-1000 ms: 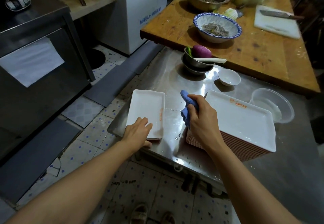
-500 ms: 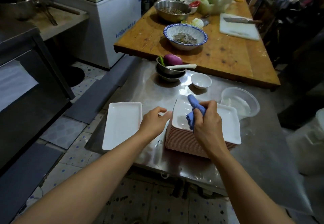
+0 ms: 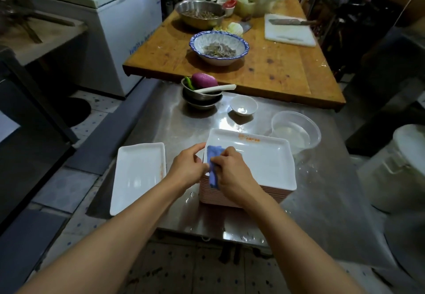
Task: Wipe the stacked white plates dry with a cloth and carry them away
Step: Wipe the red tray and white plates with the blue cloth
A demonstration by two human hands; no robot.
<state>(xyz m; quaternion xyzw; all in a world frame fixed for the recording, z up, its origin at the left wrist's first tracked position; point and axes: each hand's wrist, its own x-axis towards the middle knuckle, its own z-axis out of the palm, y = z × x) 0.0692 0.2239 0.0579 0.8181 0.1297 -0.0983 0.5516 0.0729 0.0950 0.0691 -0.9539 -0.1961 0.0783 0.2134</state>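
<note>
A tall stack of rectangular white plates (image 3: 264, 162) with pinkish undersides stands on the steel table (image 3: 322, 201). My right hand (image 3: 232, 174) grips a blue cloth (image 3: 212, 167) at the stack's near left corner. My left hand (image 3: 186, 167) pinches the left rim of the top plate, right beside the cloth. One single white plate (image 3: 138, 174) lies apart at the table's left edge.
A clear plastic tub (image 3: 296, 131), a small white bowl (image 3: 243, 105) and steel bowls with an onion (image 3: 202, 89) stand behind the stack. Beyond is a wooden table (image 3: 276, 68) with bowls, cutting board and knife. A white bucket (image 3: 400, 167) stands right.
My left hand left the single plate on the left and came across to the stack's left rim. My right hand with the cloth moved onto the stack's near left corner.
</note>
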